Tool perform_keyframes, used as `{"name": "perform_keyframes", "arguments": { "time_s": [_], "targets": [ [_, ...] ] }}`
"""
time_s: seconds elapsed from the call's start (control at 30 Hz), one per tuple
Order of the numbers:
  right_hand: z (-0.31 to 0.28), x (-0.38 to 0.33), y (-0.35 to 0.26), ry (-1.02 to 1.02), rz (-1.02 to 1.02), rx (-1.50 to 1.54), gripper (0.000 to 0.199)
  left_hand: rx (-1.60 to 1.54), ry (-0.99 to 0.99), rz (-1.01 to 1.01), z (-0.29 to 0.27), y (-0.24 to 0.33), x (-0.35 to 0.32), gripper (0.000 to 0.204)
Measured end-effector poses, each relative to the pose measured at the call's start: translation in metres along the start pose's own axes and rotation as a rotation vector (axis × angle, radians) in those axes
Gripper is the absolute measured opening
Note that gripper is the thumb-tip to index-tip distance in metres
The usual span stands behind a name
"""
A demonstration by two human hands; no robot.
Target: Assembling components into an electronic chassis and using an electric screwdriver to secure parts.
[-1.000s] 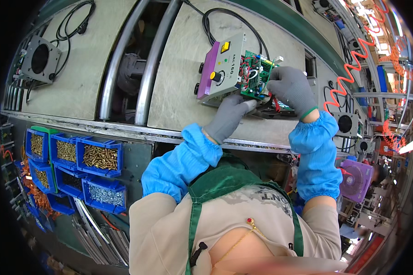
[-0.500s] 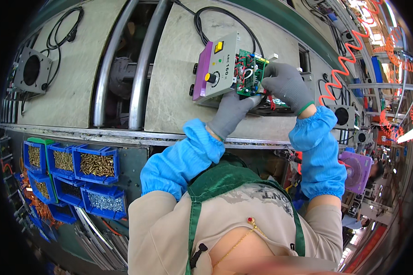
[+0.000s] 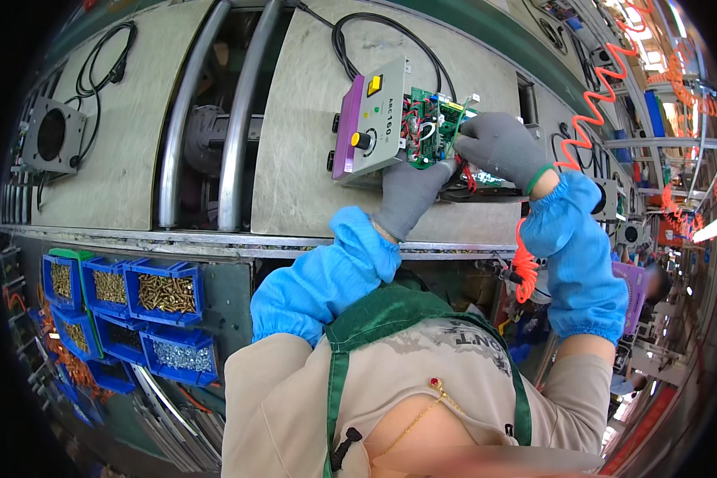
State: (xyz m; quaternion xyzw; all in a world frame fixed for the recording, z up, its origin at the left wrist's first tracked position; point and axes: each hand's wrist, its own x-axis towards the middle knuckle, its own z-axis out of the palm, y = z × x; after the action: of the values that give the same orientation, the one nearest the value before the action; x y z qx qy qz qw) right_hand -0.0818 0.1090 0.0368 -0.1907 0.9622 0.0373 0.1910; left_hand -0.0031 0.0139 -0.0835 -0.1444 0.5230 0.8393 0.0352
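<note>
A welding machine front panel, grey with a purple edge, yellow switch and yellow knob, stands upright on a metal work plate. Behind it sits a green circuit board crowded with parts and coloured wires. My left hand, grey-gloved, is closed at the board's near lower edge, its fingertips by the wires. My right hand, also gloved, pinches at the board's right edge, above red wires. What lies between the fingers of either hand is hidden.
Blue bins of brass-coloured and silver screws stand at left. Metal rollers lie beside the plate. A black cable loops behind the unit. A fan housing rests far left. A red coiled hose hangs at right.
Both hands stay at the board, with the right forearm shifted slightly to the right. The view has moved a little; a red coiled hose now shows below the right wrist.
</note>
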Motion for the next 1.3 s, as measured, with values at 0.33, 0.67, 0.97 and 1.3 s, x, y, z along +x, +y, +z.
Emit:
{"name": "perform_keyframes", "arguments": {
  "time_s": [0.33, 0.67, 0.97, 1.3],
  "targets": [
    [-0.005, 0.021, -0.020, -0.164, -0.105, -0.314, 0.028, 0.010, 0.112, -0.206, 0.012, 0.001, -0.001, 0.021],
    [-0.004, 0.008, 0.012, -0.178, -0.248, -0.214, 0.030, -0.143, 0.077, -0.130, 0.022, -0.001, -0.004, 0.016],
    [-0.004, 0.013, -0.004, -0.203, -0.181, -0.281, 0.031, -0.253, 0.113, 0.051, 0.026, -0.005, -0.010, 0.014],
    [0.176, -0.148, 0.088, 0.117, -0.164, 0.034, 0.023, 0.307, 0.001, 0.079, -0.031, -0.034, -0.065, 0.035]
  ]
}}
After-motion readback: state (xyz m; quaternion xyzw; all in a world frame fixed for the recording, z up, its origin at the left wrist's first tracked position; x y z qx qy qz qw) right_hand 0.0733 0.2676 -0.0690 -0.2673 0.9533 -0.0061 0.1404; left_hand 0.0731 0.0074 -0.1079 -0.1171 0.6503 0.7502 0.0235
